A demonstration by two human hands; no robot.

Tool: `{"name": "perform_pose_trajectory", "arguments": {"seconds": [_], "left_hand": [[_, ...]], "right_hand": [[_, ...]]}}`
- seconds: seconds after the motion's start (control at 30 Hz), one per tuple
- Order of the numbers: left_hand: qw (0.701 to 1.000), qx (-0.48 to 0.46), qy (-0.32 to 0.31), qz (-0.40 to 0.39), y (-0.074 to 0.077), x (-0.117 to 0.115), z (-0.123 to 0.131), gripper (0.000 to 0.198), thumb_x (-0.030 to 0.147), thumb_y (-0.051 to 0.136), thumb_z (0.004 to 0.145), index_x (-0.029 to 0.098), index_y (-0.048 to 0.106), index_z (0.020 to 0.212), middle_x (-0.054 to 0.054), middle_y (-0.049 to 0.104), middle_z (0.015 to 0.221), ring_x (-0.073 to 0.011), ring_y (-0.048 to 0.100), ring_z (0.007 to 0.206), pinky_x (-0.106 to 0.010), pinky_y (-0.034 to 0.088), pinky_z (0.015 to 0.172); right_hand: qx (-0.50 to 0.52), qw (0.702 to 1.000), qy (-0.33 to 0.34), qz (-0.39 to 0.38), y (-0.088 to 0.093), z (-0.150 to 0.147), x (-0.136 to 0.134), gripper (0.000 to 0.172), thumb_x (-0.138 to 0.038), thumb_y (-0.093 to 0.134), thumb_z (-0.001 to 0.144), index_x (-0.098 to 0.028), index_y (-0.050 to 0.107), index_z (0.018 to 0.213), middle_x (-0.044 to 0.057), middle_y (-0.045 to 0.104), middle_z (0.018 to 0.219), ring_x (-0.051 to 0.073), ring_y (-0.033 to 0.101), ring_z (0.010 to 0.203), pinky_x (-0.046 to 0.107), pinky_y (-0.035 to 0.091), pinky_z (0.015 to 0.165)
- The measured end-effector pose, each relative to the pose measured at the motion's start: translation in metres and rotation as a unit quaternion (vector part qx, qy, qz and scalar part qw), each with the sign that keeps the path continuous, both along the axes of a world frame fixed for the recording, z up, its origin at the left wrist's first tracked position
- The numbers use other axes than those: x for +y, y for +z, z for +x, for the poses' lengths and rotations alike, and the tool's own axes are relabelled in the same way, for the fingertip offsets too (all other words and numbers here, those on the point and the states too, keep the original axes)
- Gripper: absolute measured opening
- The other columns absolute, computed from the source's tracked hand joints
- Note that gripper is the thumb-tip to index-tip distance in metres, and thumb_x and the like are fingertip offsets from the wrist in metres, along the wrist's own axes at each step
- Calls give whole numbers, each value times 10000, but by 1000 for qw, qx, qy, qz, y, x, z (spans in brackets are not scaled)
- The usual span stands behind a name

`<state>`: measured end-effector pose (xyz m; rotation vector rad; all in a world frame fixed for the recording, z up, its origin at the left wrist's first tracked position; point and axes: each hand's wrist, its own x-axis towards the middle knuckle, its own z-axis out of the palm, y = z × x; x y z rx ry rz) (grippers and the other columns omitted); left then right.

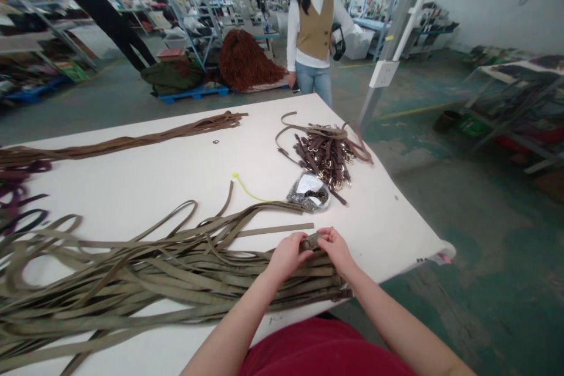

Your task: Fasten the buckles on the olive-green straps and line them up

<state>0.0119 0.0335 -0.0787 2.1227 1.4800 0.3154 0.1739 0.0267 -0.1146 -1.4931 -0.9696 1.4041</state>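
Both hands meet over the near right part of the white table [171, 173]. Between them is the end of an olive-green strap [312, 241], which looks folded there. My left hand [288, 255] grips it from the left, thumb and fingers closed. From the right, my right hand [337, 249] pinches the same end. Any buckle or ring inside the fingers is too small to make out. Under and beside the hands lies a long pile of olive straps [176, 276], running off to the left with loops and loose ends.
Past the hands sit a plastic bag of small metal parts [311, 192] and a heap of dark brown straps with metal clasps [326, 155]. A yellow tie [251, 194] and brown straps [132, 144] lie leftward. A person [315, 23] stands beyond the table, near a metal post [383, 64].
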Motion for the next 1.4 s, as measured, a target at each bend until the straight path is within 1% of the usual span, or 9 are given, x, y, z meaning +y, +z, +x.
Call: {"name": "perform_pose_trajectory", "arguments": {"seconds": [0.33, 0.5, 0.6, 0.77, 0.87, 0.97, 1.1, 1.23, 1.4], "left_hand": [[969, -122, -3, -214, -25, 15, -7, 227, 312, 391, 751, 159, 558, 747, 5, 571, 685, -126, 490, 644, -227, 347, 591], [965, -114, 44, -234, -35, 21, -9, 307, 419, 409, 735, 160, 571, 717, 17, 561, 648, -120, 483, 615, -214, 335, 553], [972, -56, 61, -221, -41, 23, -7, 343, 452, 400, 740, 160, 577, 705, 7, 557, 622, -128, 483, 595, -222, 318, 537], [981, 10, 52, -184, -50, 27, -4, 406, 512, 400, 743, 157, 569, 636, -31, 546, 620, -157, 489, 607, -256, 321, 568], [991, 94, 13, -97, -51, 42, -8, 347, 420, 339, 813, 169, 578, 785, -59, 568, 796, -173, 516, 742, -272, 358, 655], [988, 149, 1, -44, -52, 62, -11, 245, 222, 336, 821, 164, 537, 949, -101, 541, 958, -206, 502, 878, -326, 358, 751], [987, 150, -9, -50, -55, 75, -11, 219, 107, 344, 783, 129, 546, 866, -126, 543, 936, -224, 496, 928, -360, 339, 814], [986, 148, 27, -77, -52, 66, -15, 225, 199, 305, 828, 144, 516, 883, -100, 578, 865, -184, 548, 819, -296, 383, 716], [971, -92, 104, -192, -36, 42, -13, 300, 343, 248, 849, 172, 486, 912, 8, 567, 608, -118, 528, 564, -228, 374, 563]], "right_hand": [[-18, 996, 80, -32, -13, 13, 14, 166, -305, 524, 663, -182, 512, 774, -37, 531, 641, 113, 499, 616, 252, 394, 615], [-15, 985, 163, -44, -13, 13, 21, 182, -316, 525, 684, -170, 545, 790, -32, 535, 643, 104, 480, 583, 246, 390, 586], [-105, 978, 180, -22, -21, 7, 19, 157, -290, 491, 719, -179, 563, 803, -16, 556, 670, 122, 498, 622, 260, 395, 614], [-347, 904, 239, 78, -27, 7, 12, 171, -200, 413, 779, -195, 580, 817, 41, 580, 839, 157, 507, 816, 273, 359, 747], [-414, 865, 267, 95, -20, 15, 15, 179, -221, 409, 792, -193, 586, 788, 57, 568, 831, 164, 499, 821, 270, 353, 751], [-421, 869, 235, 109, -14, 22, 35, 188, -246, 405, 799, -191, 584, 819, 58, 564, 844, 161, 501, 825, 265, 357, 761], [-429, 886, 139, 110, -15, 27, 86, 263, -192, 354, 810, -165, 535, 998, 80, 559, 957, 162, 506, 887, 266, 360, 799], [-480, 852, 185, 96, -21, 24, 140, 283, -151, 382, 792, -177, 537, 1028, 87, 543, 1033, 174, 491, 963, 263, 353, 807], [-479, 845, 232, 55, -28, 16, 168, 221, -169, 558, 685, -169, 583, 905, 108, 569, 943, 223, 524, 896, 298, 365, 742]]}}
